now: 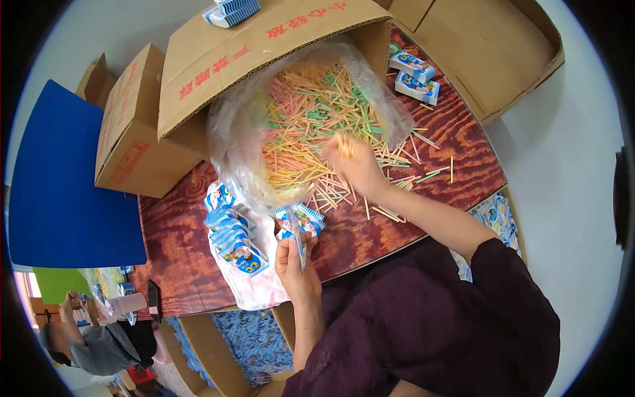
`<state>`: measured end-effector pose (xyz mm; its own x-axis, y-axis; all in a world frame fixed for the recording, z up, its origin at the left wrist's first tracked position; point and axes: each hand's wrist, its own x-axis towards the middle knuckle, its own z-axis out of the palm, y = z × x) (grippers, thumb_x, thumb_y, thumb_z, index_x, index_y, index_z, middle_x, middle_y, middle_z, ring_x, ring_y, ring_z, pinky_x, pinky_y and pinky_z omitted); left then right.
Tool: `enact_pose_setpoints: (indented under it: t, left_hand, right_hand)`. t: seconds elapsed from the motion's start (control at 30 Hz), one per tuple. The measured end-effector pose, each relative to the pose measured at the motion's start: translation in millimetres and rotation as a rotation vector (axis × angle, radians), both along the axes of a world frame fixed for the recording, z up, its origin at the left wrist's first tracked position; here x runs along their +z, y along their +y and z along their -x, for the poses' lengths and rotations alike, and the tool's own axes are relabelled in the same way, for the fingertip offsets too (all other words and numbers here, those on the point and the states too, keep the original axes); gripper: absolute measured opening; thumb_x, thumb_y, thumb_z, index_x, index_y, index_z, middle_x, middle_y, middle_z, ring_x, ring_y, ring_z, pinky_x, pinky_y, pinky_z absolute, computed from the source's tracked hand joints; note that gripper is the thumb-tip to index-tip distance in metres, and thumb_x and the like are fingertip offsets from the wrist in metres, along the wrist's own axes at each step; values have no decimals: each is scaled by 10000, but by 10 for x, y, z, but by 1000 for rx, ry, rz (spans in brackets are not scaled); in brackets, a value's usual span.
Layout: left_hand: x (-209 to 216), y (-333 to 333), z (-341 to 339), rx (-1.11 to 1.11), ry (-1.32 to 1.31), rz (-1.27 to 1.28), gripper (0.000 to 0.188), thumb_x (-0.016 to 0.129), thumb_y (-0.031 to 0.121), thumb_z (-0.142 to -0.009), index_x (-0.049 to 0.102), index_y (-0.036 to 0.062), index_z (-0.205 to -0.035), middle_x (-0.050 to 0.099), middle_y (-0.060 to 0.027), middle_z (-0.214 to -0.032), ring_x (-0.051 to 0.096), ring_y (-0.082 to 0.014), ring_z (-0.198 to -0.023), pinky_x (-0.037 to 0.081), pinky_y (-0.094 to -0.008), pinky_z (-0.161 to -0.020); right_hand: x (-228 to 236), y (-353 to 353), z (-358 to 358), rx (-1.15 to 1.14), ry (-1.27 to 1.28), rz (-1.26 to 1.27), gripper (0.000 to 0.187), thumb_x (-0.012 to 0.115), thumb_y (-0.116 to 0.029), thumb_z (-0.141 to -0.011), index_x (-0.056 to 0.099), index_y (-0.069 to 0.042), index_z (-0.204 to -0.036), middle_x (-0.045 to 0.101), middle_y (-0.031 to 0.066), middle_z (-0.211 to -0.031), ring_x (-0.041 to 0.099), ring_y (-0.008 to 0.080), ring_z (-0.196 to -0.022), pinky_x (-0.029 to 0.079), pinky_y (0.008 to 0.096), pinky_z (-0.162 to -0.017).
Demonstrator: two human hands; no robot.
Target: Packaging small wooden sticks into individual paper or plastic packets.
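Observation:
A loose pile of thin pastel sticks [317, 112], pink, yellow and green, spills from a clear plastic bag [231, 132] inside a cardboard box [245, 53] lying on its side. Over the pile's near edge is my right hand [364, 169], its fingers curled around a few pale yellow sticks [344, 145], slightly blurred. My left hand [296, 271] grips a slim blue and white packet [301, 246] upright, seen edge-on. Just beyond it lie similar packets [311, 218]. A row of blue and white packets [228, 231] rests on a pinkish white cloth [241, 291] to the left.
Loose sticks are scattered over the red wood-patterned table [178, 258]. Two packets [417, 86] lie at the right. An open carton [476, 53] stands beyond the table edge. Below are boxes of blue wrappers [248, 341]. At lower left another person [106, 347] handles packets.

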<state>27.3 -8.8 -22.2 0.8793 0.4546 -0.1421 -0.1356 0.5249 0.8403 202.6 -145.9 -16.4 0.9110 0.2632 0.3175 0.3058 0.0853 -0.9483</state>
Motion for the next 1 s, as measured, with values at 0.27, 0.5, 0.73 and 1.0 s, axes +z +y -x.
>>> enact_pose_setpoints:
  t: [0.27,0.5,0.73,1.0]
  left_hand:
    - [10,39,63,13,-13,21,152,561,157,-961,610,12,-959,671,-115,-956,641,-199,-874,503,-350,-865]
    - [69,22,45,-10,-54,110,136,579,140,-945,611,9,-966,668,-117,-972,642,-202,-877,498,-360,-877]
    - [123,61,124,36,-46,102,118,589,121,-935,608,11,-973,664,-110,-969,639,-194,-884,497,-351,-871]
    - [-10,142,252,38,-45,83,157,575,136,-934,595,12,-1029,649,-115,-988,626,-203,-907,492,-359,-878]
  right_hand:
    - [130,-304,-566,108,413,-458,240,535,-263,-983,555,-40,-895,445,-12,-536,538,126,-561,445,272,-614]
    - [-133,-79,404,374,801,-450,176,607,-218,-944,551,-71,-865,429,-34,-604,425,64,-555,385,233,-566]
    - [-361,-47,741,349,249,76,197,736,-155,-816,595,-19,-792,554,28,-734,518,110,-710,428,284,-670]
    - [-405,-78,778,322,-101,250,179,709,-168,-808,588,-37,-819,564,73,-794,553,248,-810,435,362,-750]
